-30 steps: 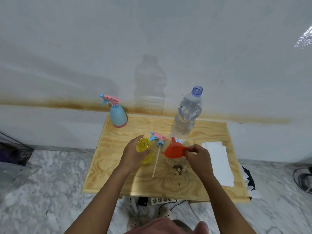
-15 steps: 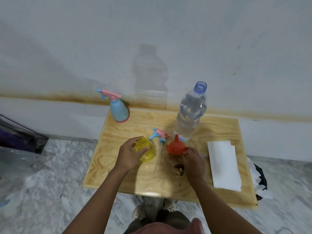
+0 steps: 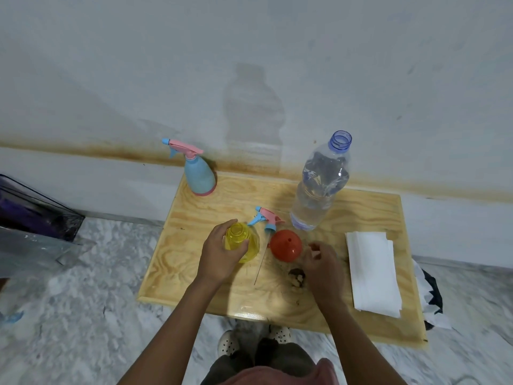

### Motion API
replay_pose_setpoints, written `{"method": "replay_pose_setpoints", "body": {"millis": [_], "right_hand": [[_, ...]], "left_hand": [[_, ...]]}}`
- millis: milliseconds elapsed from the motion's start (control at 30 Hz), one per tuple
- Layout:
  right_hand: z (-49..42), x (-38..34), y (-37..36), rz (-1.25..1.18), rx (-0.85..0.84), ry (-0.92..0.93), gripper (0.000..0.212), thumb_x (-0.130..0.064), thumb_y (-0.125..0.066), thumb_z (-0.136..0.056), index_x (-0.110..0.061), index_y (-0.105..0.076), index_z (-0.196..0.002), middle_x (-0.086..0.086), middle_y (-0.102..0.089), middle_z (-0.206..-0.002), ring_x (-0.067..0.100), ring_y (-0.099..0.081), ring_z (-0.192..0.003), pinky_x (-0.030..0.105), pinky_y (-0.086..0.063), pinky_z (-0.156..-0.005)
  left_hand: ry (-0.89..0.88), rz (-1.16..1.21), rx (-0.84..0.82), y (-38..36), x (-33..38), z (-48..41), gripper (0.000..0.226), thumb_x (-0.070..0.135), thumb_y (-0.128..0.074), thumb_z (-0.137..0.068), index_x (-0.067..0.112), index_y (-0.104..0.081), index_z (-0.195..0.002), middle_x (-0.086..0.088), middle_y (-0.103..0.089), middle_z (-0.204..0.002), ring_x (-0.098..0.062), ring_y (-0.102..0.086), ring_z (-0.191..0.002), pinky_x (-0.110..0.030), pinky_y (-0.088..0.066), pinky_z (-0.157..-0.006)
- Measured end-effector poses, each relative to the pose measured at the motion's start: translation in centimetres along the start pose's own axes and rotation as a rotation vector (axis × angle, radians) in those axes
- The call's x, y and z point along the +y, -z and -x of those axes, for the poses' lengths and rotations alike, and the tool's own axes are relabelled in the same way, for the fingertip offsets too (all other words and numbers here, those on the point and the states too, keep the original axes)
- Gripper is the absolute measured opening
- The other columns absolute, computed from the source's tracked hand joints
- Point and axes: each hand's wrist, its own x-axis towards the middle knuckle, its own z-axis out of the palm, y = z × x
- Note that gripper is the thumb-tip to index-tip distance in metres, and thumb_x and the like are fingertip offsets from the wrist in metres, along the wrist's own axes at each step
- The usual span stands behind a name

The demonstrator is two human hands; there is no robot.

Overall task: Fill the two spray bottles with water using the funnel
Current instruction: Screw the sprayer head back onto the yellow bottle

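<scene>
My left hand (image 3: 219,255) grips the open yellow spray bottle (image 3: 244,243), which stands on the wooden table (image 3: 369,212). Its pink and blue spray head (image 3: 268,218) with a thin tube lies on the table beside it. The red funnel (image 3: 286,245) rests mouth-down on the table, spout upward, just right of the tube. My right hand (image 3: 323,261) hovers right of the funnel, fingers loosely curled, holding nothing. A blue spray bottle (image 3: 200,176) with its head on stands at the back left. An uncapped clear water bottle (image 3: 319,187) stands at the back.
A stack of white paper towels (image 3: 372,270) lies at the table's right. A dark knot hole (image 3: 297,275) marks the wood near my right hand. The wall (image 3: 249,79) rises right behind the table. A dark bag (image 3: 33,215) sits on the marble floor to the left.
My right hand set the red funnel down on the table, spout up, and let go of it. My left hand stayed on the yellow bottle.
</scene>
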Motion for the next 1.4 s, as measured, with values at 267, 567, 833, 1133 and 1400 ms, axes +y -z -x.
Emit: {"method": "replay_pose_setpoints", "body": {"millis": [267,567,833,1133,1400], "right_hand": [[-3.1,-8.6,-2.3,0.216,-0.274,0.212,0.036,-0.048,-0.056,-0.091,-0.029,-0.066,-0.12,-0.01,-0.069,-0.111,0.011,-0.064,-0.1,0.029,-0.045,-0.08],[-6.2,-8.9,-5.3,0.546,-0.396,0.07,0.049,-0.051,-0.056,-0.091,-0.013,-0.058,-0.121,0.005,-0.065,-0.115,0.025,-0.063,-0.105,0.032,-0.045,-0.076],[-7.2,-9.4,-5.3,0.539,-0.393,-0.045,0.042,-0.045,-0.058,-0.089,-0.013,-0.059,-0.115,0.004,-0.066,-0.106,0.024,-0.064,-0.099,0.029,-0.04,-0.07],[-6.7,-8.6,-4.7,0.207,-0.312,-0.143,0.038,-0.051,-0.06,-0.077,-0.014,-0.065,-0.07,-0.002,-0.058,-0.059,0.019,-0.059,-0.057,0.026,-0.039,-0.055],[-4.3,-11.4,-1.2,-0.361,-0.289,-0.161,0.028,-0.035,-0.073,-0.084,-0.007,-0.074,-0.087,0.01,-0.073,-0.076,0.013,-0.064,-0.061,0.028,-0.048,-0.061]], "left_hand": [[0.068,-0.011,-0.041,-0.7,-1.6,0.0,0.081,0.021,-0.088,-0.072,0.019,-0.047,-0.141,0.005,-0.054,-0.137,-0.01,-0.05,-0.127,-0.025,-0.04,-0.106],[0.071,0.08,-0.033,-1.0,-2.8,-0.2,0.066,0.02,-0.088,-0.071,0.03,-0.052,-0.126,0.01,-0.062,-0.119,-0.004,-0.058,-0.11,-0.017,-0.046,-0.092],[0.071,0.116,-0.034,-1.5,-3.3,0.1,0.072,0.022,-0.09,-0.069,0.029,-0.052,-0.13,0.011,-0.061,-0.122,0.0,-0.058,-0.112,-0.008,-0.044,-0.088],[0.075,0.08,-0.025,-1.3,-3.1,-0.3,0.065,0.014,-0.088,-0.07,0.028,-0.054,-0.124,0.01,-0.065,-0.111,-0.003,-0.061,-0.102,-0.01,-0.046,-0.082],[0.011,0.083,-0.007,0.5,-2.7,-0.2,0.065,0.013,-0.088,-0.069,0.038,-0.053,-0.117,0.018,-0.063,-0.111,0.011,-0.057,-0.102,-0.01,-0.045,-0.085]]}}
